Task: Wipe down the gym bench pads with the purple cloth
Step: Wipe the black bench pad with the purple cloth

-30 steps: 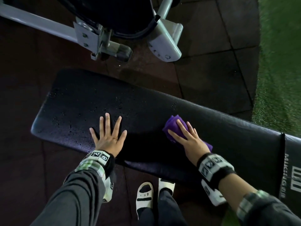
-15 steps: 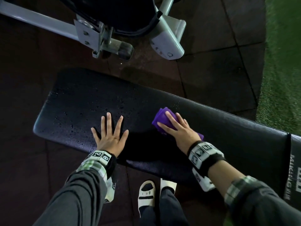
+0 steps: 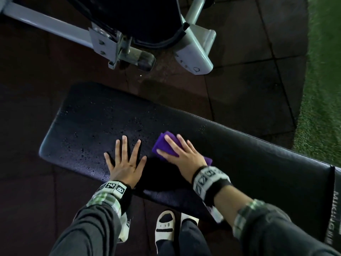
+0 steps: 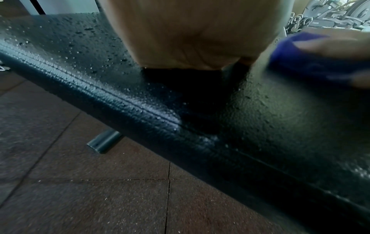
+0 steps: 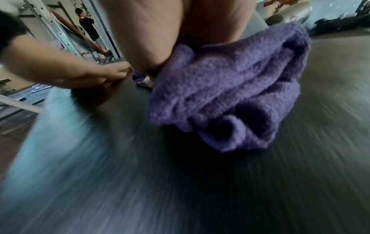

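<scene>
Bench pad (image 3: pixel 88 130) carries droplets at its left end; the left hand (image 3: pixel 125 163) lies flat with fingers spread, bracing. Beside it the right hand (image 3: pixel 181 154) presses the purple cloth (image 3: pixel 165 145) flat-fingered; overlapping strokes leftward should clear them.

The head view looks steeply down from above the bench pad (image 3: pixel 239 154). The left wrist camera sits low at its near edge (image 4: pixel 140 110), looking across the top. The right wrist camera skims the pad close up; all three share its surface.
</scene>
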The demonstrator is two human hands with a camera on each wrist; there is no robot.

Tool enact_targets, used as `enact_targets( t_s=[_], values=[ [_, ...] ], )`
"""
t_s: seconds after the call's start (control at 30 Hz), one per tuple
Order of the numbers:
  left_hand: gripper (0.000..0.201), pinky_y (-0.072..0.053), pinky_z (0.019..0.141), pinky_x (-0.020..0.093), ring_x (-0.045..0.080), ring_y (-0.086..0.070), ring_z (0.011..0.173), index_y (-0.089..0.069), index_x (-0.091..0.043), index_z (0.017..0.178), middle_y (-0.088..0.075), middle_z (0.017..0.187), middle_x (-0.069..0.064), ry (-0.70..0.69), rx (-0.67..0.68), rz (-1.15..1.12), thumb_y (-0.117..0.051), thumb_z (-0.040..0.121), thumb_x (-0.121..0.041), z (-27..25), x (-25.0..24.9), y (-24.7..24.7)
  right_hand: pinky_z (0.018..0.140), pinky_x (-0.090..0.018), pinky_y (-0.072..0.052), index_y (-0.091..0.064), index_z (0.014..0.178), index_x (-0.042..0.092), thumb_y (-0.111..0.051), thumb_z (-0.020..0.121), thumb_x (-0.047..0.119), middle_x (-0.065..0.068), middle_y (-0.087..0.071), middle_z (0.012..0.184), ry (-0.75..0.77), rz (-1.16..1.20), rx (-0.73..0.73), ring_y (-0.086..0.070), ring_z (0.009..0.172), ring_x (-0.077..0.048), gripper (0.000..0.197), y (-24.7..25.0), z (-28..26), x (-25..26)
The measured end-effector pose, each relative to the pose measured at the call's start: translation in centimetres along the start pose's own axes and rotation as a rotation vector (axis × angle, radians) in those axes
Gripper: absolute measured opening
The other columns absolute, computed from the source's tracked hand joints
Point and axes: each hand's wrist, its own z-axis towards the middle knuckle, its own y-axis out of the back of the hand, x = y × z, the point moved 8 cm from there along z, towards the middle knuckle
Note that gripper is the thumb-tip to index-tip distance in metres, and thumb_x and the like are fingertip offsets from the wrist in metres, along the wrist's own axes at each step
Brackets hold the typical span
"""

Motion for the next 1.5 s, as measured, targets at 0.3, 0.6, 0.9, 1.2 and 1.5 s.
enact_targets(
  t_s=[0.3,0.6,0.9,1.2,1.5],
  values=[
    [0.062,0.035,0.1,0.043,0.007,0.041,0.134,0.034,-0.062,0.13,0.048,0.143,-0.017,0.015,-0.038,-0.008,0.002,0.078,-0.071,0.0,0.2,-0.1,0.113,-0.055,-0.016,-0.003,0.147,0.038,-0.038,0.096,0.013,-0.004,0.005,0.157,-0.327,0.14,-0.07,0.0,0.142,-0.041,0.067,1.6,0.1,-12.9],
    [0.068,0.039,0.096,0.04,0.007,0.045,0.131,0.026,-0.054,0.136,0.052,0.139,-0.016,0.014,-0.003,0.014,0.01,0.073,-0.073,0.1,0.1,-0.1,0.103,-0.052,-0.031,-0.023,0.144,0.041,-0.027,0.082,0.025,-0.007,-0.019,0.154,-0.119,0.108,0.01,-0.029,0.133,-0.046,0.063,-2.6,-5.1,-2.5],
    [0.068,0.04,0.095,0.039,0.005,0.044,0.132,0.026,-0.055,0.136,0.05,0.14,-0.018,0.007,-0.038,-0.002,0.006,0.074,-0.072,0.2,0.2,-0.1,0.116,-0.049,-0.011,0.018,0.135,0.057,-0.031,0.084,0.001,0.009,0.018,0.155,-0.139,0.024,-0.027,0.007,0.142,-0.036,0.09,1.3,1.9,-10.0],
    [0.067,0.041,0.097,0.039,0.005,0.043,0.132,0.021,-0.054,0.139,0.048,0.143,-0.017,-0.026,-0.062,-0.019,0.005,0.076,-0.073,0.1,0.2,-0.1,0.097,-0.048,-0.039,-0.031,0.141,0.041,-0.034,0.079,0.023,-0.006,-0.026,0.151,-0.152,0.059,0.05,-0.042,0.125,-0.046,0.064,-2.8,-5.1,-2.7],
    [0.068,0.006,0.114,0.056,0.018,-0.002,0.148,-0.017,-0.046,0.148,-0.004,0.161,-0.004,-0.038,-0.247,-0.087,-0.029,0.083,-0.064,0.6,0.1,1.8,0.113,-0.051,-0.011,-0.003,0.142,0.051,-0.039,0.093,0.012,0.005,0.006,0.157,-0.308,0.216,-0.092,-0.006,0.142,-0.036,0.072,3.9,3.4,-9.3]
  ],
)
